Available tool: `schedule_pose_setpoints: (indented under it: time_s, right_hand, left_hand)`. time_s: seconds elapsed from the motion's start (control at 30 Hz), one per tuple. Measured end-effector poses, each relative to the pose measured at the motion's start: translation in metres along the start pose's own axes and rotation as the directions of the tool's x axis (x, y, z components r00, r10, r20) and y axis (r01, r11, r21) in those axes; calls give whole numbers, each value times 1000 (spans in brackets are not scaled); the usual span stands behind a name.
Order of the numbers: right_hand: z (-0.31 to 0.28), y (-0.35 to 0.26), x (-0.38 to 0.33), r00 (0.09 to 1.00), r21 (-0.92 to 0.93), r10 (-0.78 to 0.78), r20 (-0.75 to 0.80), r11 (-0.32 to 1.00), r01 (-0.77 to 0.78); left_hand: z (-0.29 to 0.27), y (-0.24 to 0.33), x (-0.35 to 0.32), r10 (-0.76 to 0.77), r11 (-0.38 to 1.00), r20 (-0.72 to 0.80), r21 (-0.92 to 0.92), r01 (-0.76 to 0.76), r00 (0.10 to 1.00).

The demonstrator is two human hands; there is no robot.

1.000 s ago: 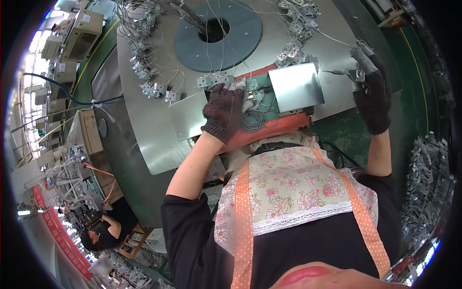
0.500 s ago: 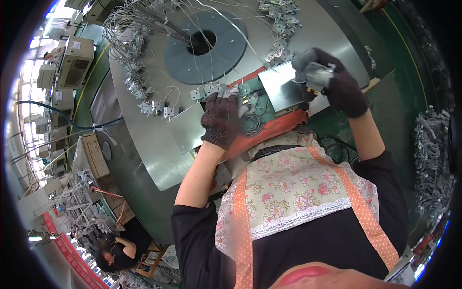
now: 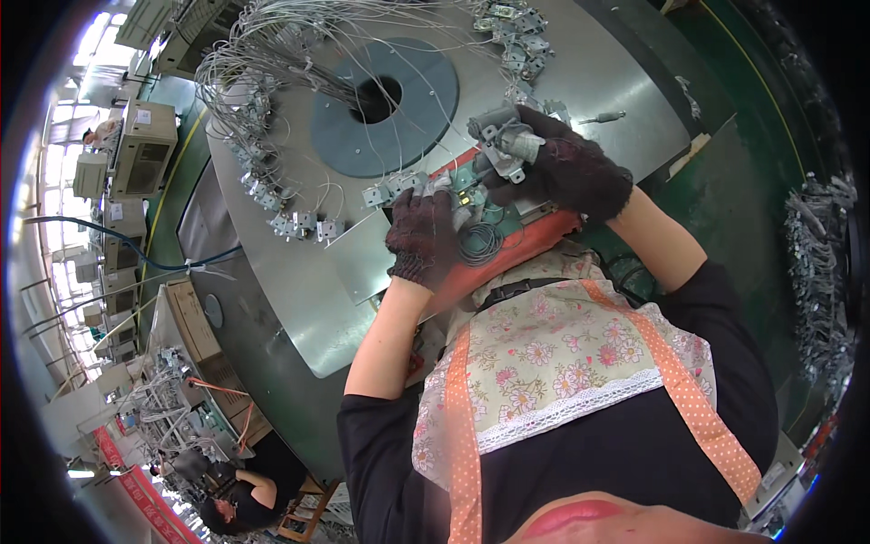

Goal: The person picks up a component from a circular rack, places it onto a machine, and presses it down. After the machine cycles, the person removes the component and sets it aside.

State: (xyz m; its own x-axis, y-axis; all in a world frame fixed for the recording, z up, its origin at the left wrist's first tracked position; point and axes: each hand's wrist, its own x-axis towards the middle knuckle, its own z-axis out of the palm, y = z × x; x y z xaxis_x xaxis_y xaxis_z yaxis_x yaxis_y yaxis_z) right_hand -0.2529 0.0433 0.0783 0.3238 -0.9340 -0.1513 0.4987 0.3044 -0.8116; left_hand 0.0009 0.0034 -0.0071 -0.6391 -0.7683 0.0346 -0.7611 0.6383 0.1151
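Note:
My right hand (image 3: 580,170), in a dark knitted glove with grey-covered fingertips, is closed round a small silvery metal bracket (image 3: 504,156) with holes, held above the work spot. My left hand (image 3: 422,227), gloved alike, rests with bent fingers beside a short row of metal brackets (image 3: 394,188). What lies between its fingers and thumb is hidden. Between the hands are a green work surface with a small yellow-marked part (image 3: 468,197) and a coil of grey cable (image 3: 480,243). Under my left wrist a flat metal plate (image 3: 353,258) lies on the table.
A screwdriver-like tool (image 3: 604,117) lies right of my hand on the metal table (image 3: 304,308). Wires fan from a grey disc (image 3: 435,118) to several brackets (image 3: 521,45). Red cloth (image 3: 507,249) edges the near side. Another person (image 3: 245,494) works at lower left.
My right hand has moved left and inward, over the shiny plate that showed before, and a metal bracket now shows in it. My left hand keeps nearly the same place.

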Motion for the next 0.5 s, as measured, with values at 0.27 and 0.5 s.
schedule_pose_setpoints:
  time_s: [0.27, 0.5]
  right_hand:
    - [15, 5, -4, 993, 244, -47, 104, 969, 20]
    - [24, 8, -6, 994, 84, -85, 75, 993, 79]
  left_hand:
    - [12, -3, 0, 52, 999, -52, 13, -52, 997]
    - [21, -5, -1, 63, 997, -168, 44, -56, 984]
